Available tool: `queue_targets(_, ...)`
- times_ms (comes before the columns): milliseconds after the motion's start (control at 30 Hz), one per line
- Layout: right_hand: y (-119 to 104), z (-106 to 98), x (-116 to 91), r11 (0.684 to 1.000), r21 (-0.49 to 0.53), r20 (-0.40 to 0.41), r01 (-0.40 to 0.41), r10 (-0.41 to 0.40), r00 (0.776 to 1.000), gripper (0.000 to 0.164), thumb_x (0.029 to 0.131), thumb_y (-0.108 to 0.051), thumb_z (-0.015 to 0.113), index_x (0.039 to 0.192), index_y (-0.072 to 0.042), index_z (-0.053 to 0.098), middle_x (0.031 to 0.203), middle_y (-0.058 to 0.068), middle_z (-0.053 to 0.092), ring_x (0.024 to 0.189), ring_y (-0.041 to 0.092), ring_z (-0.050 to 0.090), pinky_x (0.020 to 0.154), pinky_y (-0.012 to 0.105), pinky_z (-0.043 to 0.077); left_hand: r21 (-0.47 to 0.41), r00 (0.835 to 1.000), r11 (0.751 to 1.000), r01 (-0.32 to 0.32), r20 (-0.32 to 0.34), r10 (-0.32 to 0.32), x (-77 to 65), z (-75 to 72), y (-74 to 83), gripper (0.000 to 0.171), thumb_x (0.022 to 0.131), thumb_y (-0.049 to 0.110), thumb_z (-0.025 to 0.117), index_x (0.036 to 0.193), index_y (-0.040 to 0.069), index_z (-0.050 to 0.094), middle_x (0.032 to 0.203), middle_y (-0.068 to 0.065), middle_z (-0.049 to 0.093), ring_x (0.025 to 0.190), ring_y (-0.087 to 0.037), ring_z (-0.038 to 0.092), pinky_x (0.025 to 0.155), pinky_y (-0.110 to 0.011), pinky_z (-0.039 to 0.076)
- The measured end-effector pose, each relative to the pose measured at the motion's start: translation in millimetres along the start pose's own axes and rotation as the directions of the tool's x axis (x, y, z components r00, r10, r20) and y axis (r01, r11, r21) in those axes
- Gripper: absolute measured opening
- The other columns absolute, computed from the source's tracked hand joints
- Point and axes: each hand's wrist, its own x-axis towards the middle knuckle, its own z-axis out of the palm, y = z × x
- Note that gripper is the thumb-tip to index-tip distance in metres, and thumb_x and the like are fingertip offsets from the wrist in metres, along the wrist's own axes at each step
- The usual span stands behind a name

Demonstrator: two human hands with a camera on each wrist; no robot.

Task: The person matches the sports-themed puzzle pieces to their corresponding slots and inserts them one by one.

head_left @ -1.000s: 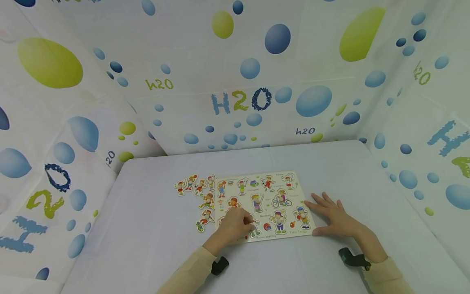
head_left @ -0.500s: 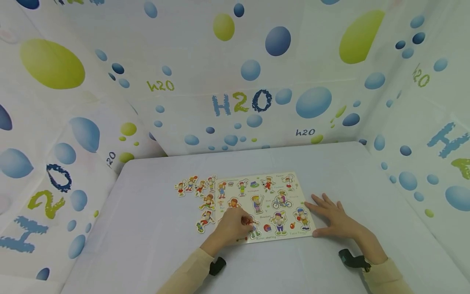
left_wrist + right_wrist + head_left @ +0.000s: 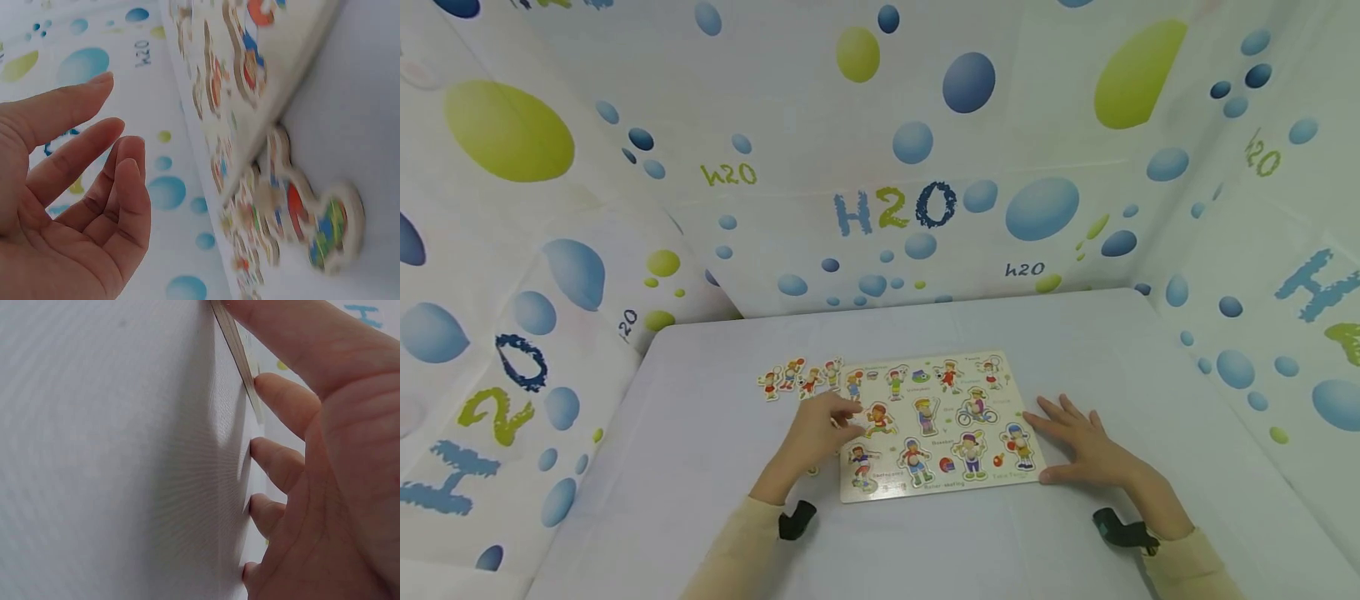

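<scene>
A cream puzzle board (image 3: 891, 490) with sports figures in it lies flat on the table. My left hand (image 3: 817, 435) hovers at the board's left edge, partly over it, and holds nothing. Its thumb and index finger stand apart in the left wrist view, the other fingers loosely bent. Just beyond it, a loose skateboarder puzzle piece (image 3: 331, 231) lies beside the board. My right hand (image 3: 1086, 446) is spread on the table, its thumb and index finger touching the board's right edge. A skateboarder (image 3: 862, 468) and a roller skater (image 3: 916, 462) fill the board's lower left.
Several loose figure pieces (image 3: 790, 375) lie in a cluster off the board's upper left corner; others are hidden behind my left hand. A white cloth covers the table (image 3: 700, 467). Walls (image 3: 790, 225) patterned with blue and green drops enclose the back and sides.
My left hand has lifted from the lower part of the board and moved left and away from me, uncovering the skateboarder and roller skater. The right hand has stayed in place.
</scene>
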Motion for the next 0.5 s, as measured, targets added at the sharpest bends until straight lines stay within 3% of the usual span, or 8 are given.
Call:
queue_targets(233, -0.4, -0.2, -0.1, 1.000, -0.007, -0.002, -0.006, 0.006, 1.000, 0.091, 0.069, -0.053, 0.080, 0.145, -0.016, 0.047, 0.158, 0.024, 0.025, 0.143, 0.056, 0.006, 0.103, 0.080, -0.001, -0.019, 0.996, 0.996, 0.085, -0.004, -0.085, -7.9, -21.3, -26.7, 0.025, 0.078, 0.010, 0.081, 0.101, 0.004, 0.075, 0.092, -0.008, 0.069, 0.077, -0.012, 0.058, 0.061, -0.023, 0.047)
queue_targets(500, -0.5, 0.4, 0.2, 1.000, -0.002, -0.005, -0.009, 0.009, 1.000, 0.091, 0.069, -0.053, 0.080, 0.146, -0.018, 0.047, 0.158, 0.024, 0.025, 0.144, 0.056, 0.006, 0.103, 0.079, -0.001, -0.040, 0.994, 0.994, 0.103, 0.036, -0.102, -13.0, -25.6, -53.6, 0.022, 0.078, 0.010, 0.081, 0.099, 0.005, 0.076, 0.080, -0.001, 0.064, 0.073, -0.012, 0.057, 0.061, -0.023, 0.048)
